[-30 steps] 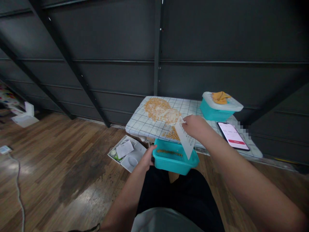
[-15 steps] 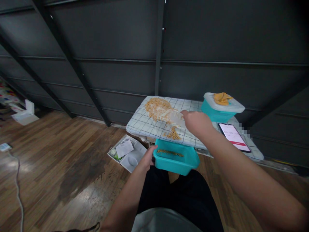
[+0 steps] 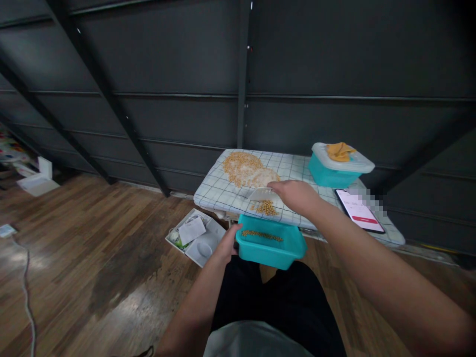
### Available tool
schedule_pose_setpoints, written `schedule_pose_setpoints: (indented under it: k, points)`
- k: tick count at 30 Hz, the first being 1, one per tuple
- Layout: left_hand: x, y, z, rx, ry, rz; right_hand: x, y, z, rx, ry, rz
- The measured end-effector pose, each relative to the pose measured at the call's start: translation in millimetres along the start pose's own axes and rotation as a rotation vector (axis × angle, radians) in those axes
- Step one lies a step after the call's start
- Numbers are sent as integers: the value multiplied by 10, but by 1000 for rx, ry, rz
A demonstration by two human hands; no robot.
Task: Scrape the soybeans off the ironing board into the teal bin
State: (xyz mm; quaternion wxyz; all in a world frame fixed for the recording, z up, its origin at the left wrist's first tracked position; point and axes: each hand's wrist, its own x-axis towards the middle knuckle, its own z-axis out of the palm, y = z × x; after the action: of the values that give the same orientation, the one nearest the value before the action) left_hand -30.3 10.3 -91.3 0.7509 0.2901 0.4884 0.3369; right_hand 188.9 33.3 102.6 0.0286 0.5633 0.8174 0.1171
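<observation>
My left hand (image 3: 229, 244) grips the left end of a teal plastic tub (image 3: 271, 255), just below the table's front edge. Several soybeans (image 3: 262, 235) lie in a line on the tub's floor. In my right hand (image 3: 293, 194) is a thin white scraper (image 3: 262, 194), its edge tilted down to the checked cloth. A small pile of soybeans (image 3: 266, 208) sits right in front of the scraper, near the table edge. Behind it spreads a larger heap of pale grains (image 3: 245, 166), mixed yellow and whitish.
A lidded teal box (image 3: 330, 171) stands at the table's right with an orange cloth (image 3: 340, 151) on top. Close by lies a phone (image 3: 359, 210). On the floor to the left is an open white box (image 3: 199, 238). A dark wall (image 3: 178, 64) rises behind the table.
My right hand has moved left and toward me, bringing the scraper from beside the large heap to just behind the small soybean pile. The left hand and tub stay put.
</observation>
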Motion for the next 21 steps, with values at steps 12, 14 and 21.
schedule_pose_setpoints:
  k: [12,14,21]
  points:
    - [-37,27,56,27,11,18,-235,-25,24,19,10,-94]
    - [-54,43,74,32,18,4,-238,5,57,48,25,-103]
    - [-56,25,64,19,2,9,-239,47,81,58,45,-121]
